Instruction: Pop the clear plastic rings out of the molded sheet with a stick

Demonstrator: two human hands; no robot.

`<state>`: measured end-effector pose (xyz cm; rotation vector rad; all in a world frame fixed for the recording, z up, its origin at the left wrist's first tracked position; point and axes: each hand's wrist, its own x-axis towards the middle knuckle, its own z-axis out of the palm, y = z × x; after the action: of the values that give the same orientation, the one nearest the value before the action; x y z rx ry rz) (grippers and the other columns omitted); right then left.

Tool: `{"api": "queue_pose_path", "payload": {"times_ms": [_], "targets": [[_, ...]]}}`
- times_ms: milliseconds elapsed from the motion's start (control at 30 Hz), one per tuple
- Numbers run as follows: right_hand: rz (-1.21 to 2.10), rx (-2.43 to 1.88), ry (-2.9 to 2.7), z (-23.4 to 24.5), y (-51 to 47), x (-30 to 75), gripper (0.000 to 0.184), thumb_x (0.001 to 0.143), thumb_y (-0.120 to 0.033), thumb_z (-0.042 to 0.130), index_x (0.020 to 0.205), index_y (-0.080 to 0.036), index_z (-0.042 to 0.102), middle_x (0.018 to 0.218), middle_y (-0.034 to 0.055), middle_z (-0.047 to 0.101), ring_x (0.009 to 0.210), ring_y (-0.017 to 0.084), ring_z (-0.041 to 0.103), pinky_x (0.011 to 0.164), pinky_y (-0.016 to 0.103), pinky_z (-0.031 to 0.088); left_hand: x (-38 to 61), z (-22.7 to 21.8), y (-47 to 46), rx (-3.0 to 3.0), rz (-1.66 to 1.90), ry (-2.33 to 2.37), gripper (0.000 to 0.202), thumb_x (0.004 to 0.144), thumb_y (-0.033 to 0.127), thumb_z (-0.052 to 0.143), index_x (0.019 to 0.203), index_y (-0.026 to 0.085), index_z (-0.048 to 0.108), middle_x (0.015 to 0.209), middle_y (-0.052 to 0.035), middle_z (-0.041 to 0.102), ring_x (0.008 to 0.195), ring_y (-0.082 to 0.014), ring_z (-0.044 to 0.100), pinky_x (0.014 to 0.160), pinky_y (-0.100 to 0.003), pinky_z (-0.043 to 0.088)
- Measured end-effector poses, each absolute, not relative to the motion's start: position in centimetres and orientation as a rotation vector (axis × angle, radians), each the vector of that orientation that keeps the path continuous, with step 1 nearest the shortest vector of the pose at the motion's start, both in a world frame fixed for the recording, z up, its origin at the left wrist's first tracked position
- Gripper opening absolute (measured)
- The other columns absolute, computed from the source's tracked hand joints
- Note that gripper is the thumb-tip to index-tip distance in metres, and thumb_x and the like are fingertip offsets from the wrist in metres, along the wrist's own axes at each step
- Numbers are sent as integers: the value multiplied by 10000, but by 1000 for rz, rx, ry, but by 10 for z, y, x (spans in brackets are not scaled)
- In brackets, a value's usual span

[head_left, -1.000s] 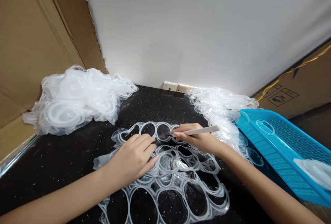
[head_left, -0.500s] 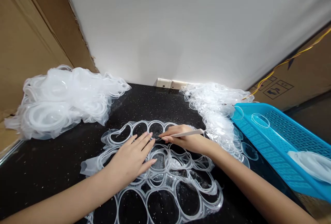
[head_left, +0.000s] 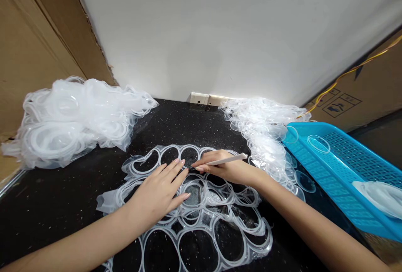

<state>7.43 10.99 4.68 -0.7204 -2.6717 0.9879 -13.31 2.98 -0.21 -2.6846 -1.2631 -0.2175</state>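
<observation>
Translucent silicone-like sheets with rows of round openings (head_left: 198,231) lie layered on the black speckled countertop. My left hand (head_left: 160,188) rests flat on them, fingers stretched toward the far rows. Just right of its fingertips, my right hand (head_left: 220,164) pinches a slim white-handled tool (head_left: 230,159) like a pen. The tool's handle slants up to the right; its working tip is too small to make out, so I cannot tell its exact kind. The right fingertips are at the lower edge of a ring (head_left: 189,154) in the farthest row.
A heap of translucent sheets (head_left: 78,117) sits at the left by cardboard (head_left: 40,33). Clear thin rings and discs (head_left: 266,146) are piled at the right, against a blue plastic basket (head_left: 333,180). A white socket strip (head_left: 204,99) lies along the wall.
The tool has tipped slightly, its handle end rising a little, while the right hand stays at the same ring. My left hand has not moved. The view has shifted slightly.
</observation>
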Motion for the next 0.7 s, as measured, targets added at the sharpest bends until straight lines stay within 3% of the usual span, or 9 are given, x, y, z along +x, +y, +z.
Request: {"api": "queue_pose_path", "payload": {"times_ms": [267, 700], "targets": [[879, -596, -2840, 58, 118, 70, 253, 885, -246, 469, 1021, -140, 654, 949, 78, 670, 825, 131, 590, 746, 259, 460, -130, -2, 31, -2621, -174, -1203, 516, 925, 432, 246, 1176, 83, 531, 1278, -156, 494, 1174, -274, 466, 877, -409, 449], [884, -629, -2900, 65, 133, 83, 252, 886, -223, 461, 1028, -144, 654, 975, 79, 664, 859, 117, 594, 786, 235, 458, -131, 4, 32, -2682, -106, -1266, 474, 902, 438, 339, 1223, 123, 491, 1321, -127, 458, 1219, -237, 416, 925, -379, 408]]}}
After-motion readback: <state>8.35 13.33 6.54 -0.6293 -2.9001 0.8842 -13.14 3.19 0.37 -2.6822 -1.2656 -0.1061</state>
